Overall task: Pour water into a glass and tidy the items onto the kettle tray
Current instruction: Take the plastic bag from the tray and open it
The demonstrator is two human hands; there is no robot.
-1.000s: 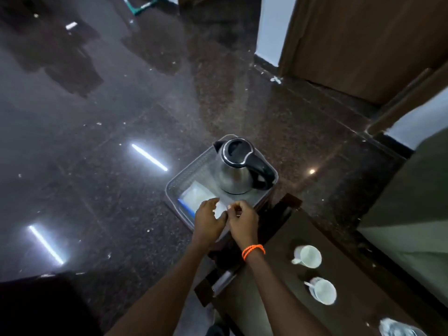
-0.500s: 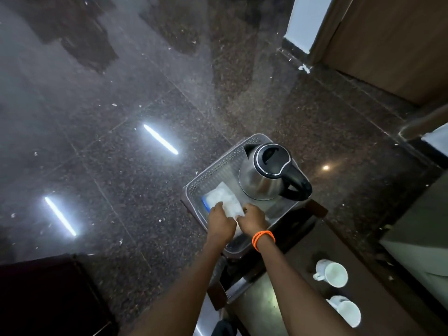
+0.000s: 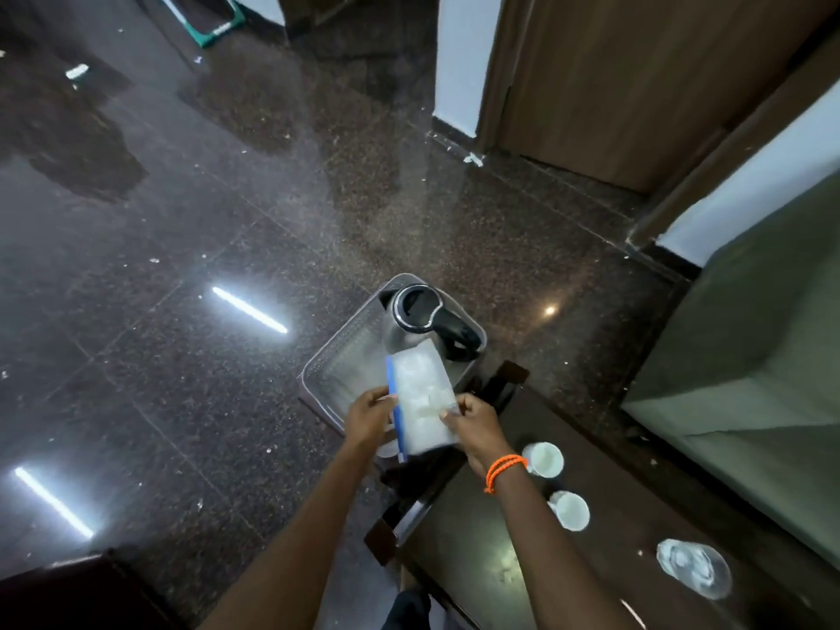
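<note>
A steel kettle (image 3: 416,318) with a black handle stands at the far end of the grey perforated tray (image 3: 334,363). Both my hands hold a clear zip pouch (image 3: 420,397) with a blue edge and white contents, lifted above the tray's near end. My left hand (image 3: 370,416) grips its blue left edge; my right hand (image 3: 472,427), with an orange band at the wrist, pinches its right side. A clear glass (image 3: 693,572) stands on the dark table (image 3: 491,561) at the lower right.
Two white cups (image 3: 543,459) (image 3: 570,509) stand on the table right of my right wrist. A grey-green sofa (image 3: 750,370) fills the right side. Glossy dark floor (image 3: 204,266) spreads left and ahead; a wooden door (image 3: 636,75) is at the top right.
The pouch lay flat in the tray under my hands; now both hands have lifted it up and tilted it towards me. The view has shifted.
</note>
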